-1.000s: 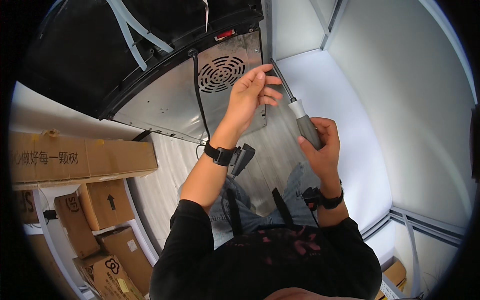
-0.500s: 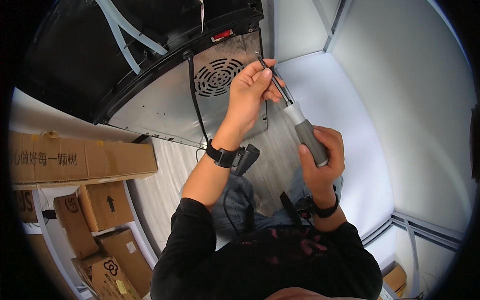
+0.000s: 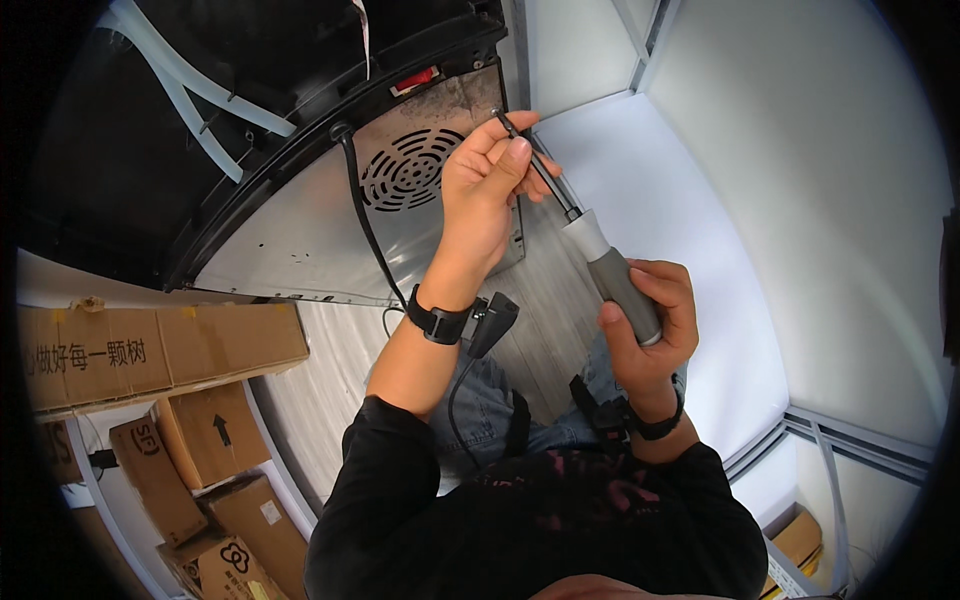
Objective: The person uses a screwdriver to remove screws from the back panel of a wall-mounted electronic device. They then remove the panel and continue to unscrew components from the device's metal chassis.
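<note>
A screwdriver (image 3: 624, 292) with a grey handle and a dark shaft slants up and left in front of me. My right hand (image 3: 660, 325) is wrapped round its handle. Thumb and fingers of my left hand (image 3: 485, 185) pinch the shaft close to its tip. A small shiny bit shows at the tip, too small to name. Behind the left hand stands a machine's bare metal panel (image 3: 300, 250) with a round slotted vent (image 3: 415, 170). The tip overlaps the panel's upper right edge; whether it touches, I cannot tell.
A black power cord (image 3: 365, 215) hangs down the panel, beside a red switch (image 3: 415, 80). Pale hoses (image 3: 195, 85) lie on the black housing. Cardboard boxes (image 3: 230, 345) fill the left side. A white wall (image 3: 820, 200) rises at the right above a white surface (image 3: 650, 190).
The machine and boxes have shifted slightly left in view. Both hands keep their hold on the screwdriver, whose tip sits a little further left in view.
</note>
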A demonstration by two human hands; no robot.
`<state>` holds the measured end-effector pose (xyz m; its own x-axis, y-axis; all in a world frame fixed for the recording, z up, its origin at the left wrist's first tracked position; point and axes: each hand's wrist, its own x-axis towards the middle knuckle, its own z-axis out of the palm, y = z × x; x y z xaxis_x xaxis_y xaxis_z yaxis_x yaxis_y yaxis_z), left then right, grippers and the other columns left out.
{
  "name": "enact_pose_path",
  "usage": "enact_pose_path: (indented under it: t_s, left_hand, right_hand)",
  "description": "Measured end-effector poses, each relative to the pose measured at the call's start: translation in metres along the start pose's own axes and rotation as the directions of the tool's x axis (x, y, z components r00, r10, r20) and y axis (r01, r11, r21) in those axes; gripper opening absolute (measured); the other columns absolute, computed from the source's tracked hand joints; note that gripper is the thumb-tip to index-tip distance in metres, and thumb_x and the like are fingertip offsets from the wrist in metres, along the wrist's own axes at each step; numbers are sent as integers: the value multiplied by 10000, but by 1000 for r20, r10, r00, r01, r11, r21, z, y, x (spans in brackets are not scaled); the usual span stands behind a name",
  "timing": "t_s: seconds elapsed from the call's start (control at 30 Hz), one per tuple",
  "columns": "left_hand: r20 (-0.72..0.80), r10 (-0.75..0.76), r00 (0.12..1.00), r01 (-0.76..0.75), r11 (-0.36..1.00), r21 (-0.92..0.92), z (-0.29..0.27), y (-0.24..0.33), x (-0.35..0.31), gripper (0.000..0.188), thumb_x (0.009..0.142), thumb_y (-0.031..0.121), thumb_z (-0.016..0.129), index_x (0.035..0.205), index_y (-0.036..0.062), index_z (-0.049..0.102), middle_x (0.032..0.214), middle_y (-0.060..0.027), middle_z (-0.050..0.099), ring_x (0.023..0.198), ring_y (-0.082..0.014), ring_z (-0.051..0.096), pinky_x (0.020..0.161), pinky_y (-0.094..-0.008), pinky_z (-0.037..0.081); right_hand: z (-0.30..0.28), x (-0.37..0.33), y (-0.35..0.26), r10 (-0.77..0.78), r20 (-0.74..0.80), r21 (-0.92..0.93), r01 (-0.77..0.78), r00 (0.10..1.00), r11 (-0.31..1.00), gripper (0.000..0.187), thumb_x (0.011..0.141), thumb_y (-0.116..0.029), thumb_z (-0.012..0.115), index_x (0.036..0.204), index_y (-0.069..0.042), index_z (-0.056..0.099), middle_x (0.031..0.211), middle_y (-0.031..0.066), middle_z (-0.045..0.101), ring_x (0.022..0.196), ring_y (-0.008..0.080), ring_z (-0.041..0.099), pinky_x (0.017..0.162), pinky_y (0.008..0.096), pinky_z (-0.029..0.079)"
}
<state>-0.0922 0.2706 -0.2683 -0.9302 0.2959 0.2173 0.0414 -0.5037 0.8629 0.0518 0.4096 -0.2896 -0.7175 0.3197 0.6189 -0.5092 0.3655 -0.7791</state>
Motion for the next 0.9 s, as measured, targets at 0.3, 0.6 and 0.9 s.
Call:
enact_pose_path:
  t_s: [0.3,0.6,0.9]
  left_hand:
    - [1,2,1000,-2,1000,-11,0,-1,0,301,918,174,546,1151,-17,538,780,-118,664,594,-105,575,579,-200,469]
    - [1,-7,1000,7,999,-52,0,-2,-1,306,934,191,521,1165,-9,530,770,-108,657,599,-106,578,568,-199,473]
    - [30,-123,992,126,984,-130,-1,9,-8,285,961,218,484,1135,-2,536,763,-95,636,593,-98,576,550,-202,469]
  right_hand:
    - [0,-1,4,18,-5,35,-17,1000,999,287,748,-23,689,999,26,559,1004,170,565,868,205,596,737,276,481]
    - [-2,2,-12,141,27,27,-142,990,990,287,736,-22,701,987,14,566,997,167,570,836,205,600,708,278,484]
    - [6,20,-43,-131,58,-245,141,990,959,332,656,-49,771,942,-20,606,966,157,591,783,261,606,671,307,493]
